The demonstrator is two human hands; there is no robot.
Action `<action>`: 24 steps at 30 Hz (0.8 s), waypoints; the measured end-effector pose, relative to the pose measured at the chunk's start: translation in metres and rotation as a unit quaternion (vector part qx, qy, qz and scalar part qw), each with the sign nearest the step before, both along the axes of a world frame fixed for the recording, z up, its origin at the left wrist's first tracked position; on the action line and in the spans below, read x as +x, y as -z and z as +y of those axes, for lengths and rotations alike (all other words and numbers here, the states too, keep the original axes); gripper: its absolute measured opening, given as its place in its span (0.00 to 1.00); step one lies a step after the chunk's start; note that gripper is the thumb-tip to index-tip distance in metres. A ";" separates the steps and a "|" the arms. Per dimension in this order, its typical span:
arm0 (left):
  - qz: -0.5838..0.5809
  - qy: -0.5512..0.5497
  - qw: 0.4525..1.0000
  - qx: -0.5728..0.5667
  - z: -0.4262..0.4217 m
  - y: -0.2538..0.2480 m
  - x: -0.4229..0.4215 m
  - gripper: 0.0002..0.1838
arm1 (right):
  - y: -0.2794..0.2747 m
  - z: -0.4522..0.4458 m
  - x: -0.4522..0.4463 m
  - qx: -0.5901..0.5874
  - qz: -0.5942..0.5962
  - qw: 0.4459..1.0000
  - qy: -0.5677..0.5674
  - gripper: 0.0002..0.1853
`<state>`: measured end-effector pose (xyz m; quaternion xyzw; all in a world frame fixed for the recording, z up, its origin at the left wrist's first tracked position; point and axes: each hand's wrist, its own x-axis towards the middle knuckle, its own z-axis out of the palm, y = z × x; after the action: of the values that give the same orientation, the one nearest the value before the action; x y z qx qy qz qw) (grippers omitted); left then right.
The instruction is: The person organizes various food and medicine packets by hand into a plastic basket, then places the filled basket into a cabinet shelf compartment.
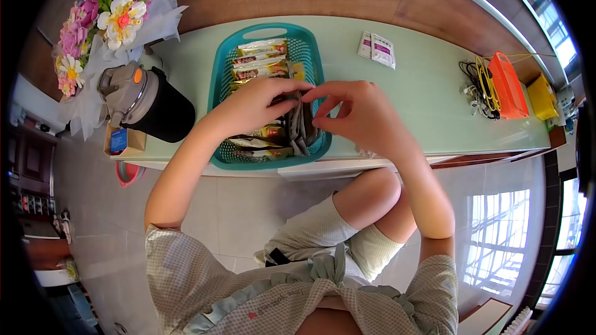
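Observation:
A teal plastic basket [219,74] stands on the pale green tabletop. Yellow snack packets [259,62] are lined up in its left part, and darker grey-brown packets [298,130] stand on edge in its right part. My left hand [257,104] reaches over the middle of the basket, fingers bent at the tops of the dark packets. From the right, my right hand [354,111] comes over the basket's right rim, its fingers curved and apart beside the same packets. The fingertips of both hands nearly meet. Whether the left fingers pinch a packet cannot be made out.
A black and grey bottle [158,105] and a flower bouquet [99,31] stand at the left, near a small box [133,141]. White-purple sachets [377,48] lie behind, right of the basket. Cables [481,84], an orange basket [509,87] and a yellow box [542,97] are at the right.

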<state>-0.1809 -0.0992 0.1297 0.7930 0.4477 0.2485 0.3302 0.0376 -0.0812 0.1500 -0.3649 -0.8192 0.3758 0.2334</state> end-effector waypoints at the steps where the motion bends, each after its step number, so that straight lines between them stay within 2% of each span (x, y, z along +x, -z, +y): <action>1: -0.021 0.003 1.000 -0.015 0.001 0.001 -0.001 0.23 | 0.003 0.002 0.002 -0.021 0.012 1.000 0.003 0.16; 5: -0.146 0.017 0.988 -0.055 0.000 -0.003 0.003 0.23 | 0.014 0.012 0.008 -0.044 0.022 0.998 0.029 0.14; 8: 0.050 0.028 0.995 0.084 -0.002 -0.001 -0.001 0.23 | 0.016 0.013 0.009 -0.087 0.049 0.995 0.007 0.13; 13: 0.076 0.003 0.993 0.086 -0.005 -0.004 -0.004 0.23 | 0.032 0.014 -0.001 -0.157 0.168 0.973 -0.017 0.11; 16: 0.081 0.003 0.993 0.091 -0.007 -0.003 -0.004 0.23 | 0.026 0.008 -0.003 -0.130 0.137 0.982 -0.004 0.11; 19: 0.075 0.013 0.993 0.096 -0.009 -0.004 -0.004 0.23 | 0.037 0.012 -0.005 -0.147 0.182 0.971 -0.041 0.11; 24: 0.033 0.011 0.997 0.072 -0.007 -0.004 -0.002 0.21 | 0.034 0.009 0.000 -0.166 0.173 0.968 -0.073 0.12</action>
<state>-0.1830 -0.1063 0.1341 0.8274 0.4303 0.2504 0.2598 0.0379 -0.0724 0.1156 -0.2673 -0.7170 0.5799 0.2797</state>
